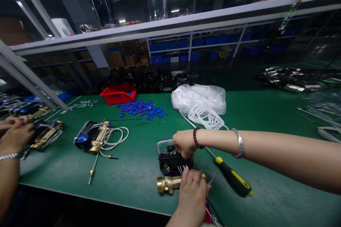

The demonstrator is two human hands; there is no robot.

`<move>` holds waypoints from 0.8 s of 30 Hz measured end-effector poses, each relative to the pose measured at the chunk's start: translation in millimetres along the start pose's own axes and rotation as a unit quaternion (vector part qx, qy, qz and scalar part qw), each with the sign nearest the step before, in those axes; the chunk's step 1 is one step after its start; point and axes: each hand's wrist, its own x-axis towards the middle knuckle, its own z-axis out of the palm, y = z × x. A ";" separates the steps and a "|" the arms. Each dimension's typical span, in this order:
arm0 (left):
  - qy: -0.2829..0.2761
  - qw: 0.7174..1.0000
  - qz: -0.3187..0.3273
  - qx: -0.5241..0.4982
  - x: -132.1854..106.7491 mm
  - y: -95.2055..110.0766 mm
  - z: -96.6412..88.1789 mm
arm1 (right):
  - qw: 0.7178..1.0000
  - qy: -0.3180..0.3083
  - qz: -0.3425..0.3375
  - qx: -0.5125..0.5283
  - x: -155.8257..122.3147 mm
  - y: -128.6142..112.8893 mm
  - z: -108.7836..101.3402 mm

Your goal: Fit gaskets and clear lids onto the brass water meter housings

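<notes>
On the green bench in front of me lies a meter with a black housing (173,163) and a threaded brass pipe body (168,184). My left hand (192,189) is closed over the right part of the brass body, holding it down. My right hand (185,143) is closed in a fist over the open black housing, its fingertips pointing down at the interior. Whatever those fingertips grip is hidden. Thin white wires show between the two hands. A yellow-and-black screwdriver (234,177) lies just right of the meter, its shaft passing beneath my right forearm.
Behind the meter sits a plastic bag with white cord (198,103). Blue round caps (144,108) lie scattered by a red bin (119,94). Another meter (99,136) with coiled cable lies left. At far left, a co-worker's hands (17,133) touch another unit. A shelf (170,26) spans above.
</notes>
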 end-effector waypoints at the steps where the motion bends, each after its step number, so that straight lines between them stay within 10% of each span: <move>1: 0.003 1.000 0.001 0.000 -0.3 -0.1 0.3 | 1.000 0.015 0.011 -0.010 0.5 -2.3 2.3; 7: -0.022 1.000 -0.003 -0.001 0.1 1.4 -0.5 | 0.995 0.090 0.032 0.015 -7.2 10.9 20.3; 24: 0.013 1.000 -0.007 -0.007 3.8 2.8 -2.0 | 0.979 -0.028 0.012 0.203 -2.3 25.7 12.9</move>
